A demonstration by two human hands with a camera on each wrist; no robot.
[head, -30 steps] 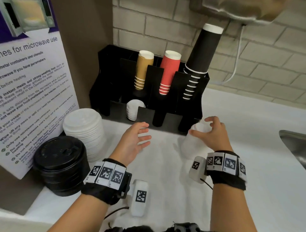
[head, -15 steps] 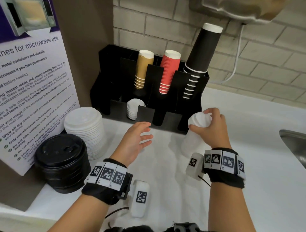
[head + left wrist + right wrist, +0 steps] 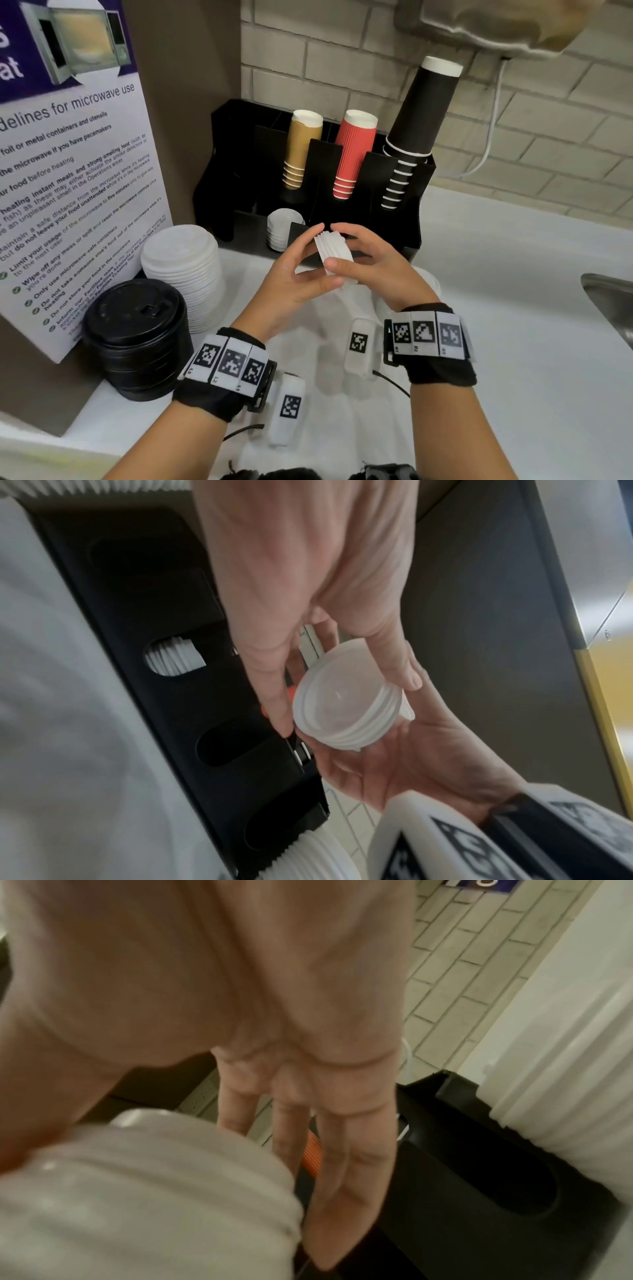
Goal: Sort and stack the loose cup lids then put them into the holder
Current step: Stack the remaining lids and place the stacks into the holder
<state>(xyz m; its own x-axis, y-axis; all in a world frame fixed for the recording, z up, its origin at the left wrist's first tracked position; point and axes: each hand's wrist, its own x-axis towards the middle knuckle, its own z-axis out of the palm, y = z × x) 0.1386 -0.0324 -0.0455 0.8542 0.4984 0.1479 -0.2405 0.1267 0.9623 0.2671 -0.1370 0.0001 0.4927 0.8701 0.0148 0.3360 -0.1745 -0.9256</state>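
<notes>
On the left of the counter I see a stack of black lids (image 3: 135, 337) at the near side and a taller stack of large white lids (image 3: 183, 270) just behind it, both still outside the holder (image 3: 236, 192). One front slot already has a short pile of small white lids (image 3: 282, 229) in it.

In the middle, in front of the holder, my left hand (image 3: 291, 274) and right hand (image 3: 373, 263) have a small stack of translucent lids (image 3: 334, 251) between them, lifted off the counter. The left thumb and fingers curl round one side of it. The right hand cups it from the other side, thumb across the near edge.

I judge this to be the squaring-up step. Next the stack must go into a slot that fits it, probably the one with the matching small lids, rims kept aligned.

The right wrist view is blurred and mostly palm. I cannot count the lids, and the slots' depth is lost in black.
</notes>
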